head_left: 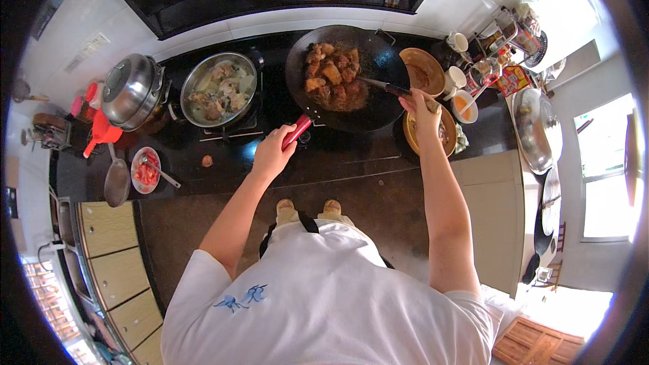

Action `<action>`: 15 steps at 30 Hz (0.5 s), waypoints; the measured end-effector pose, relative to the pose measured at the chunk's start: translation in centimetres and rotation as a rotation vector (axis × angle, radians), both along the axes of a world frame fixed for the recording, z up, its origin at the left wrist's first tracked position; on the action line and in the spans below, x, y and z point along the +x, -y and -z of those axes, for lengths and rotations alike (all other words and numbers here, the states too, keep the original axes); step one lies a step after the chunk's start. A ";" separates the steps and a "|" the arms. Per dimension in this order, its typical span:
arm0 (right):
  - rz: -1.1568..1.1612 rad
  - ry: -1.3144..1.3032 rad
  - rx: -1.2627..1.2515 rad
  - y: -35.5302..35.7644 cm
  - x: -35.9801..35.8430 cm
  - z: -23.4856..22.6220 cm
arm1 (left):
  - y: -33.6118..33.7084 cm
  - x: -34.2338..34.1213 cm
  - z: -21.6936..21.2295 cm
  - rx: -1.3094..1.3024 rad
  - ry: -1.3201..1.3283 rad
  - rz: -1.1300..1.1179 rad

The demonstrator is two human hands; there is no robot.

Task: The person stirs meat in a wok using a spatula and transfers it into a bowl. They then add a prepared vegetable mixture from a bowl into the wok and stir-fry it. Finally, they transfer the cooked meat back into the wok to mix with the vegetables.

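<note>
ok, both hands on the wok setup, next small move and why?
Probably sweep the spatula through the browned chunks: the right hand grips its handle, tip at the pile's edge, and the left hand steadies the wok's red handle.

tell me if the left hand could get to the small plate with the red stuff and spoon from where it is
Probably yes. The left hand is closed on the wok's red handle, so it would have to let go first. The small plate lies further left on the same dark counter, with only a small brown bit between them.
</note>
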State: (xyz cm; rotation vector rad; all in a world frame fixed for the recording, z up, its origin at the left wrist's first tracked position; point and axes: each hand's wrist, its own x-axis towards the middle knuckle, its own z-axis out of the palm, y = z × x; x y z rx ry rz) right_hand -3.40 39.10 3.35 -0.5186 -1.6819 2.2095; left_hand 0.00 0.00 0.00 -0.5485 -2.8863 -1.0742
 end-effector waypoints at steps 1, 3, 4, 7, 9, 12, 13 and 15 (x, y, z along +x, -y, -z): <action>-0.026 -0.031 0.046 0.9 0.8 -0.6 | -0.1 -0.1 0.2 0.009 -0.020 0.003; -0.082 -0.125 0.201 3.5 2.7 -1.5 | 0.7 0.0 -0.2 0.003 -0.045 0.009; -0.117 -0.179 0.329 4.5 3.7 -2.1 | 0.8 0.4 -0.2 0.009 -0.043 0.008; -0.145 -0.403 0.965 8.0 6.2 -5.9 | 0.9 0.4 -0.5 0.036 -0.050 -0.011; -0.216 -0.429 1.180 9.7 8.3 -8.1 | 0.8 0.5 -0.5 0.051 -0.034 -0.023; -0.362 -0.460 1.291 10.1 10.2 -7.8 | 0.2 0.2 -0.2 0.063 -0.034 -0.017; -0.403 -0.442 1.359 9.8 10.9 -7.8 | 0.1 0.1 -0.1 0.067 -0.058 -0.013; -0.486 -0.403 1.492 9.5 12.1 -8.5 | -0.1 0.0 0.2 0.068 -0.078 -0.009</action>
